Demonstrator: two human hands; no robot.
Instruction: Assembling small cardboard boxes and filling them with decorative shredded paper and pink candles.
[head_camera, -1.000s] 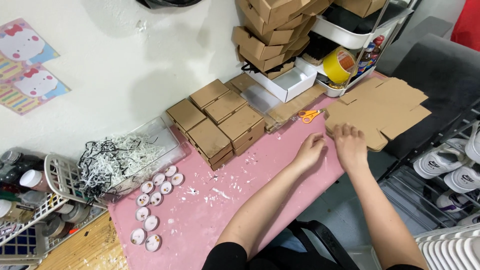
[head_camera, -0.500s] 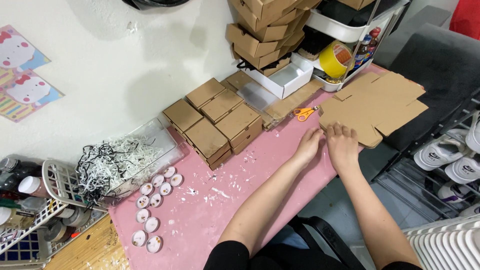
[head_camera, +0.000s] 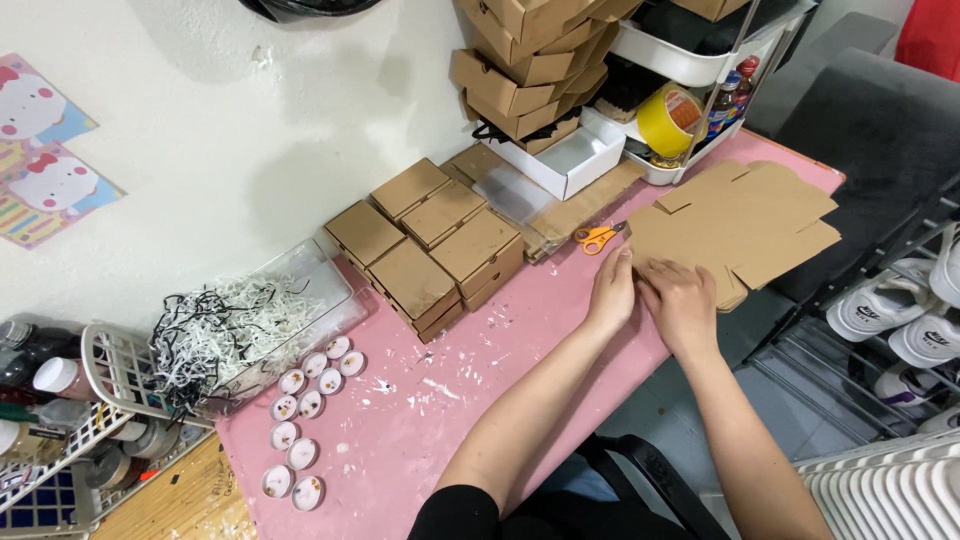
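A stack of flat, unfolded brown cardboard box blanks (head_camera: 745, 215) lies at the right end of the pink table (head_camera: 440, 400). My left hand (head_camera: 612, 292) rests with its fingers together at the near left edge of the stack. My right hand (head_camera: 680, 300) sits beside it, its fingers pressed on the top blank's lower corner. Both hands touch the cardboard; whether either one grips a blank is not clear. Orange-handled scissors (head_camera: 597, 237) lie just beyond my left fingertips.
Several closed brown boxes (head_camera: 430, 240) sit mid-table, more stacked above (head_camera: 530, 50). A clear tub of shredded paper (head_camera: 240, 320), several tealight candles (head_camera: 305, 415), a white cart with yellow tape (head_camera: 668, 120), a white basket (head_camera: 90, 400) and a shoe rack (head_camera: 900, 320) surround the table.
The view has shifted slightly. Both hands stay at the stack's near edge, and the right hand has slid a little further onto the top blank.
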